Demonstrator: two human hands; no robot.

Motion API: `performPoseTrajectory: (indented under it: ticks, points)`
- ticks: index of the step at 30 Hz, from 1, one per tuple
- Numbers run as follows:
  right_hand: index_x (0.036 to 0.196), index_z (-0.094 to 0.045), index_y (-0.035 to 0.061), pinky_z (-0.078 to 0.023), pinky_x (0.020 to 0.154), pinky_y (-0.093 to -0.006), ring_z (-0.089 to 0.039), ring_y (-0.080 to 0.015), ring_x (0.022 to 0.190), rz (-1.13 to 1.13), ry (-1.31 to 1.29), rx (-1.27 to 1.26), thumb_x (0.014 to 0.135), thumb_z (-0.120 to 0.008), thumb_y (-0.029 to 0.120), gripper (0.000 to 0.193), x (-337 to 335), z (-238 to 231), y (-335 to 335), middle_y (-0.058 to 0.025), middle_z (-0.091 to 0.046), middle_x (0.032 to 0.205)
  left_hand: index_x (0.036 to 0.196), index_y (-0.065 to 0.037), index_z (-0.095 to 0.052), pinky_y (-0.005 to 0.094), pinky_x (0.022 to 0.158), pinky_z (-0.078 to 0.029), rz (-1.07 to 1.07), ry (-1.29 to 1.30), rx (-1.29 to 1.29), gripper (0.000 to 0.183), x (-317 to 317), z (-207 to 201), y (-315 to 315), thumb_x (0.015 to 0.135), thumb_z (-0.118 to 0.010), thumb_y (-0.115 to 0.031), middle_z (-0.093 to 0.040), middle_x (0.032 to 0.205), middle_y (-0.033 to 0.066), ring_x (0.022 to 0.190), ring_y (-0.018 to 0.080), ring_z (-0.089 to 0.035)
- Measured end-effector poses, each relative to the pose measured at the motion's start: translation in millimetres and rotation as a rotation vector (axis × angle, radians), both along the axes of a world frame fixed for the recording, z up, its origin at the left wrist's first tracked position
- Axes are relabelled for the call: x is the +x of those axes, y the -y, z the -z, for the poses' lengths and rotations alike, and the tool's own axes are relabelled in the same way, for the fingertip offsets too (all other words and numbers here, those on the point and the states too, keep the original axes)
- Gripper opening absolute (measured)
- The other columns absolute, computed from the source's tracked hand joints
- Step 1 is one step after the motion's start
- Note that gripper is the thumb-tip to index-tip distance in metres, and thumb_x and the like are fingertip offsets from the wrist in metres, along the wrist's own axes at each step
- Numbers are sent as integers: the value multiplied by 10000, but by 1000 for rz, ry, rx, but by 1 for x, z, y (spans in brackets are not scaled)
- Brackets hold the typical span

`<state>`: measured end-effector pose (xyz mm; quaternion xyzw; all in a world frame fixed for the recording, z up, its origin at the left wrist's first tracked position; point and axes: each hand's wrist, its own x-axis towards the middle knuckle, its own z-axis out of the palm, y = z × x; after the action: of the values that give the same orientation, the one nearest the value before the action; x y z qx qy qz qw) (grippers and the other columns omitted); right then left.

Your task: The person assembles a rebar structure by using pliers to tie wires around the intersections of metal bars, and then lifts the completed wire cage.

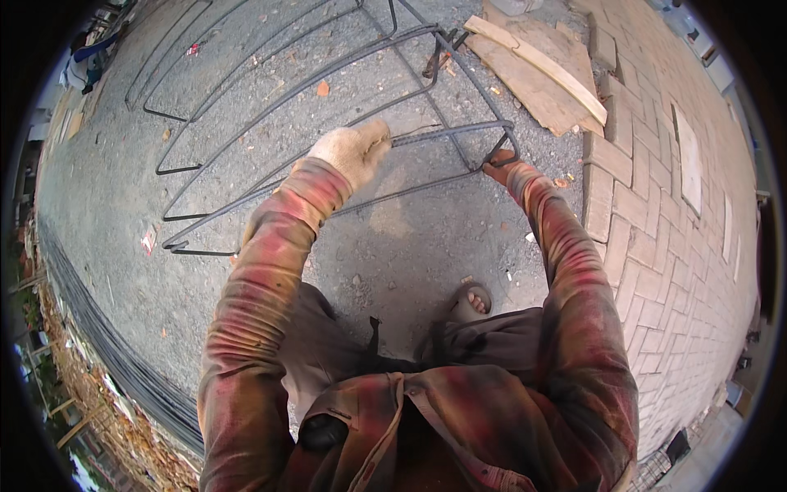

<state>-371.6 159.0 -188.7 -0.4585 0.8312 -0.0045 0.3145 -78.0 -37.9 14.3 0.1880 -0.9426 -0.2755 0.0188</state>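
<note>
In a whitish work glove, my left hand (354, 153) is closed around the long side of a bent steel rebar stirrup (447, 129). My bare right hand (502, 166) grips the same stirrup near its hooked right corner, where it meets a straight rebar rod (479, 86). Several more stirrups (270, 102) spread away to the far left, their bent ends lying over the gravel. A dark tool-like object (431, 63) hangs or rests by the rod at the far side; its kind cannot be made out. My fingers partly hide the bar inside both grips.
A plywood sheet (537, 90) with a wooden batten (545, 66) lies at the far right, beside a block-paved strip (656, 238). Long dark rods (123, 336) are bundled at the left. Another person (82, 61) is at the far left. Grey gravel (393, 262) covers the ground.
</note>
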Motion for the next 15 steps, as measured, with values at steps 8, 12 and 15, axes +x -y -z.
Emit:
performPoseTrajectory:
  ticks: [8, 12, 15]
  points:
    - [1009, -626, 67, -452, 814, -379, -590, -302, 925, 1, 108, -25, 764, -592, 386, 404, -2, -10, -2, -153, -625, 964, 922, -57, -517, 398, 606, -456, 18, -52, 48, 128, -1, 3, 1, 862, -498, -169, -570, 721, 197, 689, 375, -579]
    - [972, -646, 77, -448, 824, -368, -589, -292, 916, 57, 157, -37, 755, -600, 389, 383, 6, -27, 0, -141, -634, 942, 906, -52, -516, 397, 603, -455, 1, -52, 18, 124, -2, -6, -2, 858, -503, -165, -565, 721, 200, 692, 381, -576]
    - [966, -660, 99, -443, 836, -362, -591, -280, 918, 131, 153, -139, 733, -627, 365, 355, 9, -23, -4, -130, -641, 939, 905, -58, -515, 401, 598, -453, 23, -76, 9, 119, -2, -10, -4, 854, -510, -165, -559, 713, 201, 697, 391, -571]
